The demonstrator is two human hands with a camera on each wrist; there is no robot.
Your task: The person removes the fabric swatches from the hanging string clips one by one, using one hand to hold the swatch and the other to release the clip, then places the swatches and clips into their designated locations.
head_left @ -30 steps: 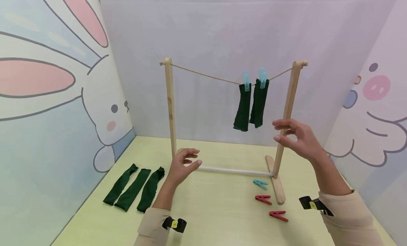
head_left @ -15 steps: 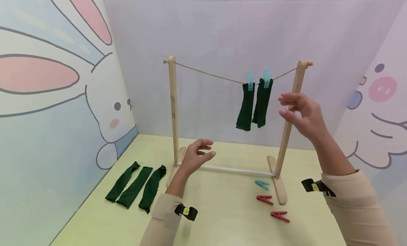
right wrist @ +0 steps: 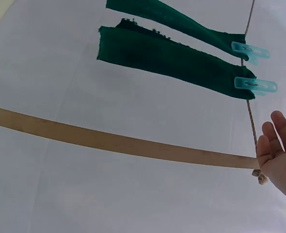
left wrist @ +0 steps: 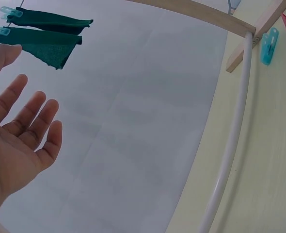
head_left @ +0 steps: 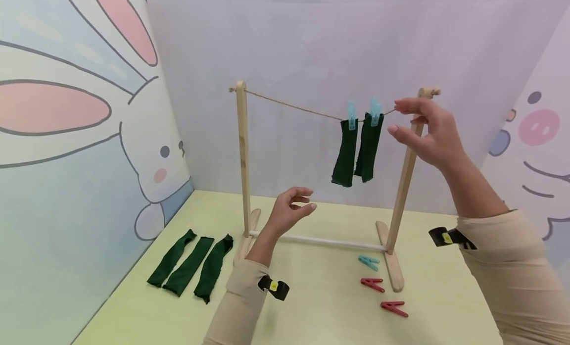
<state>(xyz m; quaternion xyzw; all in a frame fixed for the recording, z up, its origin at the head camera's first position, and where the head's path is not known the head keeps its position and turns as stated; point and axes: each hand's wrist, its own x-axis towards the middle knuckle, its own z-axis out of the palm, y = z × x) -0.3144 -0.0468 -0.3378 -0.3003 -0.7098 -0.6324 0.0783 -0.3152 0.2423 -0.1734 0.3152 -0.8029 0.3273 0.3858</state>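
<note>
Two dark green cloth strips [head_left: 344, 154] hang side by side from a twine line [head_left: 294, 107], each held by a light blue clothespin [head_left: 352, 116]. Just right of them, my right hand [head_left: 434, 129] is raised in front of the right post, thumb and fingers apart, holding nothing. In the right wrist view its fingers [right wrist: 276, 131] lie near the twine's knotted end; whether they touch it I cannot tell. Lower, inside the frame, my left hand [head_left: 289, 210] hovers with relaxed, bent fingers and holds nothing. The left wrist view shows its palm [left wrist: 17, 155] below the hanging strips.
Three more green strips [head_left: 189, 267] lie at the table's left. A blue clothespin [head_left: 368, 262] and two red clothespins [head_left: 372, 284] lie by the right foot [head_left: 394, 271] of the wooden frame. A white bar [head_left: 329, 241] joins the posts low down. Rabbit-painted panel [head_left: 147, 181] stands left.
My right hand has risen along the right post to the height of the line. The left hand has moved right and up, away from the strips on the table.
</note>
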